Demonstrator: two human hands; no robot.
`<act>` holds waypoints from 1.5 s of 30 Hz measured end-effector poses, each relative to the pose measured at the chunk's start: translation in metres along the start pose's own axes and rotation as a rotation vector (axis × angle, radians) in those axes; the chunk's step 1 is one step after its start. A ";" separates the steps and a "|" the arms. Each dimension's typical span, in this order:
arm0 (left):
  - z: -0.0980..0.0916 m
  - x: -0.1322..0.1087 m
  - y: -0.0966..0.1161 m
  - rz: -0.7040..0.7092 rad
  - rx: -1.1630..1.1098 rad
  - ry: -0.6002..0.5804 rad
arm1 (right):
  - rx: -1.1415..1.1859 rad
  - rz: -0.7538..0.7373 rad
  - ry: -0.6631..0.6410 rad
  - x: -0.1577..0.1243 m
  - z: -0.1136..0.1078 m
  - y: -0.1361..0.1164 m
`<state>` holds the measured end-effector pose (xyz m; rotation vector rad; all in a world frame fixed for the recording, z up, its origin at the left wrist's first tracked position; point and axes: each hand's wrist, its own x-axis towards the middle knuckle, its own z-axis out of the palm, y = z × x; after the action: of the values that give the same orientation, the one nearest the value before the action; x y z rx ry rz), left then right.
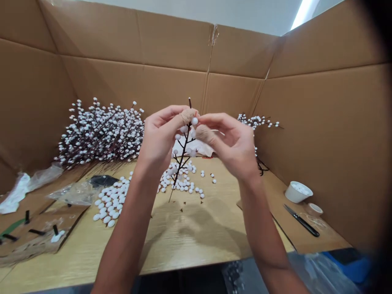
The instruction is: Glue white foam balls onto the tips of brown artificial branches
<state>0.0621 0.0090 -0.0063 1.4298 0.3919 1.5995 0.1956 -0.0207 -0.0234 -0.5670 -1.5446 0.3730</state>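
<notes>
A dark artificial berry branch (pixel 183 157) with white balls on its side twigs hangs upright in front of me, over the table. Near its top, my left hand (pixel 165 128) pinches the stem; tan tape wraps the thumb. My right hand (pixel 228 141), also with a covered thumb, is closed at a white ball (pixel 194 121) beside the stem. The fingertips of both hands nearly meet there. Whether the ball sits on a twig is hidden by the fingers. Below lie many loose white balls (pixel 112 200) on the table.
A big heap of finished-looking white berry branches (pixel 104 132) lies at the back left, a smaller bunch (pixel 257 121) at the back right. On the right are a white cup (pixel 298 192), a tape roll (pixel 315 209) and a black-handled knife (pixel 303 220). Cardboard walls (pixel 171 77) surround the table.
</notes>
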 end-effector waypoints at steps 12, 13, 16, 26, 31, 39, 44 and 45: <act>-0.006 0.003 0.003 -0.089 0.035 -0.094 | -0.491 0.223 -0.701 -0.089 -0.006 0.144; -0.007 0.003 0.002 -0.086 0.053 -0.111 | -0.498 0.219 -0.716 -0.096 -0.004 0.151; -0.007 0.002 0.001 -0.089 0.113 -0.123 | -0.566 0.232 -0.674 -0.109 0.002 0.156; -0.011 -0.002 0.004 -0.058 0.195 -0.202 | -0.227 0.548 -0.455 -0.077 -0.005 0.138; -0.012 -0.003 0.008 -0.028 0.233 -0.241 | 0.357 0.537 -0.128 -0.013 -0.020 0.072; -0.010 -0.007 0.014 -0.015 0.182 -0.311 | 0.497 0.219 0.178 0.022 -0.004 0.017; -0.009 -0.008 0.012 0.025 0.221 -0.305 | 0.537 0.203 0.106 0.020 0.001 0.018; -0.009 -0.007 0.012 0.030 0.230 -0.304 | 0.538 0.201 0.080 0.019 0.000 0.017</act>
<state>0.0479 -0.0001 -0.0042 1.8307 0.3846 1.3638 0.1977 0.0043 -0.0175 -0.3065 -1.2415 0.8766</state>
